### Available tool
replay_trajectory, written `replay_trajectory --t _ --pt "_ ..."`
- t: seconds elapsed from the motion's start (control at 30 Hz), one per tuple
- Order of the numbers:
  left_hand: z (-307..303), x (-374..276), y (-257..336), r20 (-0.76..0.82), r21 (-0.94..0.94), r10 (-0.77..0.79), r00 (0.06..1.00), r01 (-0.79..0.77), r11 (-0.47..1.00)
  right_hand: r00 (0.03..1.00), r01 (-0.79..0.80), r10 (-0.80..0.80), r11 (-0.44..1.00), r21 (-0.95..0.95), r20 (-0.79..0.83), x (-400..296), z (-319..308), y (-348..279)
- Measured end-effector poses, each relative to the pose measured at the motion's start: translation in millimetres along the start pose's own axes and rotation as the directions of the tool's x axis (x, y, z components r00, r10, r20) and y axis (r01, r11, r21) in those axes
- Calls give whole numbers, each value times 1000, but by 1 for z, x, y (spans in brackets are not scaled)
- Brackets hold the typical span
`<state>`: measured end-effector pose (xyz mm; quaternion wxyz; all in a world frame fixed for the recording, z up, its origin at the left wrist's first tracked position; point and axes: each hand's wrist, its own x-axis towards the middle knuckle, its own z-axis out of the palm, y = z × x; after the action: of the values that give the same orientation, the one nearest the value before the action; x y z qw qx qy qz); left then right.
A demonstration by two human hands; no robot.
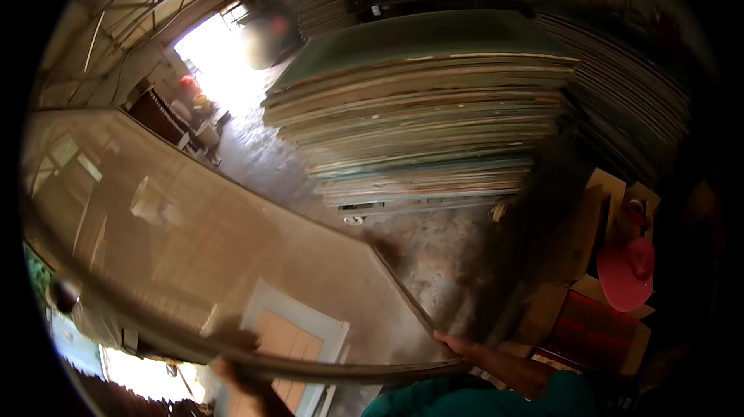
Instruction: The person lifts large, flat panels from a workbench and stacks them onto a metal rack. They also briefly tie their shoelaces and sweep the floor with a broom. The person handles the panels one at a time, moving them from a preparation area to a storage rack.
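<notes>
Before me a large framed, see-through sheet [192, 254] stretches up to the left. Whether it is mesh, film or glass I cannot tell. Its near rim [349, 371] curves across the bottom of the view. My left hand [226, 367] is closed around this rim, partly blurred. At the right corner, my right hand [462, 346] grips the sheet's edge, with the palm mostly hidden. Through the sheet shows a grey-bordered panel with a peach middle [293, 338]; its lower part sticks out below the rim. A pale bucket shape [152, 202] also appears in the sheet.
A tall stack of large flat boards [418, 120] stands ahead, on a base with casters. Another stack [622, 85] is behind it, right. Cardboard boxes [537, 312] and a red cap [626, 274] lie right. Another person [96, 315] stands lower left. Beyond is a bright doorway [218, 59].
</notes>
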<state>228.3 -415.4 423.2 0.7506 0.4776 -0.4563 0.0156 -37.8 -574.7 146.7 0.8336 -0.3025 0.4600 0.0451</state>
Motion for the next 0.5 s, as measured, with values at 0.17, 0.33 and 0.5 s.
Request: replay_trajectory --t 0.17,0.33,0.5 --pt "-7 41 22 -110 30 218 970 -216 976 933 285 -305 951 122 189 -34 53 -97" --pt "6 84 -17 -159 -42 255 954 -264 964 722 687 -689 706 172 -61 -52 69 -157" --pt "8 117 -64 -201 -107 212 956 -237 966 561 827 -727 516 223 -397 -65 31 -245"
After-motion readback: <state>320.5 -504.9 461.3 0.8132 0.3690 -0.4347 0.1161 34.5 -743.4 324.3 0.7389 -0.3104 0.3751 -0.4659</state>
